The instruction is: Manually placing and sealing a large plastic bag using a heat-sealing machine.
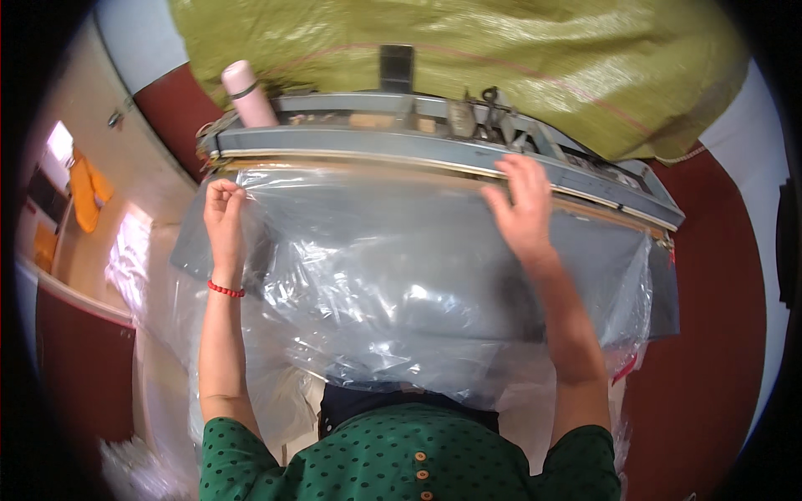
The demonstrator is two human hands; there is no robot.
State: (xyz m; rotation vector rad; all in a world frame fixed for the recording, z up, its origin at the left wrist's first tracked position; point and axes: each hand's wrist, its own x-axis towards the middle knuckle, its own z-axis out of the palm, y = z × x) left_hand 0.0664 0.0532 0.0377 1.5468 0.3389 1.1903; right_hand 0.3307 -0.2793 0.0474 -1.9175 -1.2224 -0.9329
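A wide sheet of clear plastic film (pixel 368 284) lies across the dark table top in front of me and hangs over its near edge. My left hand (pixel 224 204) has its thumb and fingertips closed on the film near its far left corner. My right hand (pixel 525 209) is open, fingers up and thumb apart, over the film's far right part; it is slightly blurred, and I cannot tell whether it touches the film. Just beyond both hands runs a long grey metal bar (pixel 351 142) with a pale strip along its front, shaped like a bag sealer.
A pink thermos (pixel 249 96) stands on the left of the metal frame; scissors (pixel 493 100) and small tools sit in its right part. An olive woven sheet (pixel 468 42) covers what lies behind. At left are a door (pixel 125 108) and orange cloth (pixel 85 192); crumpled film (pixel 138 468) lies lower left.
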